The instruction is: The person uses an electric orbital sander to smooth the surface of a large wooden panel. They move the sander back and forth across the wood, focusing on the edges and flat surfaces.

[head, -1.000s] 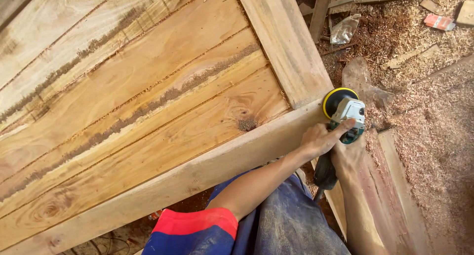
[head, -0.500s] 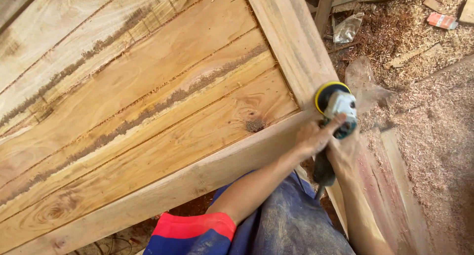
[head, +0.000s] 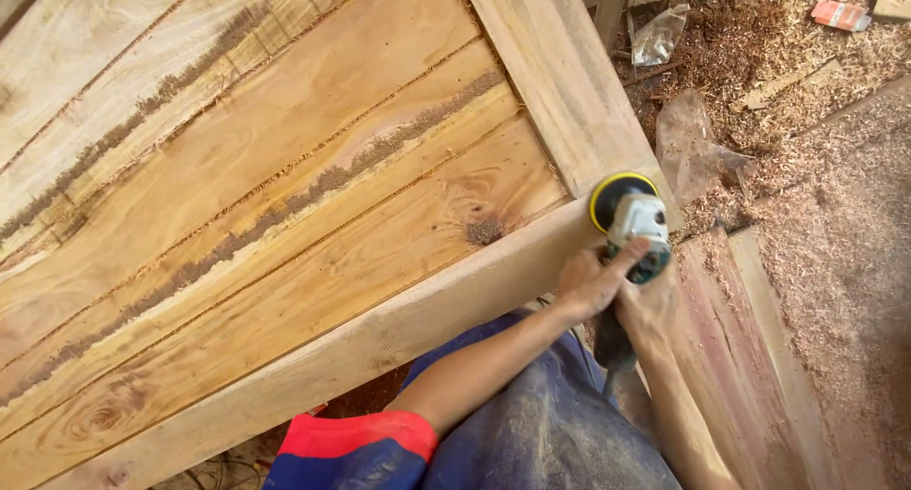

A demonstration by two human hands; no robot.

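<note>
Handheld grey-green power sander (head: 634, 226) with its yellow-rimmed round pad sits on the corner of the pale wooden door frame (head: 560, 82); your left hand (head: 590, 279) and right hand (head: 648, 305) both grip it, steadying the pad flat.

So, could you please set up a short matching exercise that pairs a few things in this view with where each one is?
Things:
1. sander
2. left hand
3. clear plastic bag
4. dark knot

Places:
A. on the sawdust-covered floor, top right
B. at the corner of the wooden frame
C. in the panel beside the lower rail
D. on top of the tool's body

Pairs: 1-B, 2-D, 3-A, 4-C
</note>
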